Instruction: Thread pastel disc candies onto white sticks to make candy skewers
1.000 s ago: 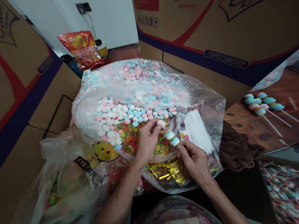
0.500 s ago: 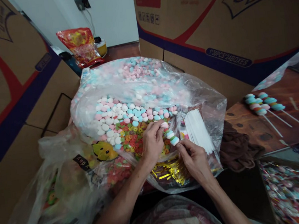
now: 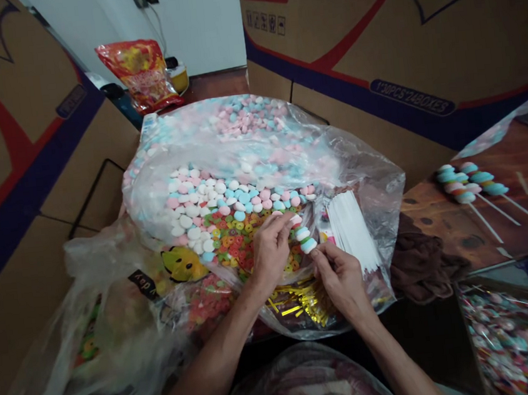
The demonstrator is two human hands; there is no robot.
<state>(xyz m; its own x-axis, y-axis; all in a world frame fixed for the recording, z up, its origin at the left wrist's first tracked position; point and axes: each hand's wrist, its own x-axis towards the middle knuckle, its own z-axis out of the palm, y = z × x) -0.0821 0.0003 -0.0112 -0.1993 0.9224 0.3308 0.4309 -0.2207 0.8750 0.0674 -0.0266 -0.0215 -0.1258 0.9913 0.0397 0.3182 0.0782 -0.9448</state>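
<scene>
Between my hands is a candy skewer [image 3: 305, 238] threaded with white, blue and green sweets. My right hand [image 3: 340, 274] pinches its lower end, just beneath the bottom white-and-blue sweet. My left hand [image 3: 272, 247] is closed at the upper end, with fingertips on a pink marshmallow [image 3: 296, 220] above the other sweets. Most of the stick is hidden by the sweets and my fingers. Under the hands lie ring-shaped gummies [image 3: 235, 241] in red, orange, yellow and green. Loose pink, white and blue marshmallows [image 3: 195, 233] are spread behind them.
White sticks [image 3: 351, 229] lie bundled right of my hands, and gold twist ties [image 3: 313, 302] lie in front. Finished skewers [image 3: 467, 183] rest on the table at right, near a brown cloth [image 3: 424, 262]. Large cartons [image 3: 350, 81] flank the back; a box of wrapped candies [image 3: 523, 333] sits lower right.
My left hand has brought the pink marshmallow to the skewer's upper end, against the other sweets. My right hand has kept its pinch, and the view has tilted down slightly.
</scene>
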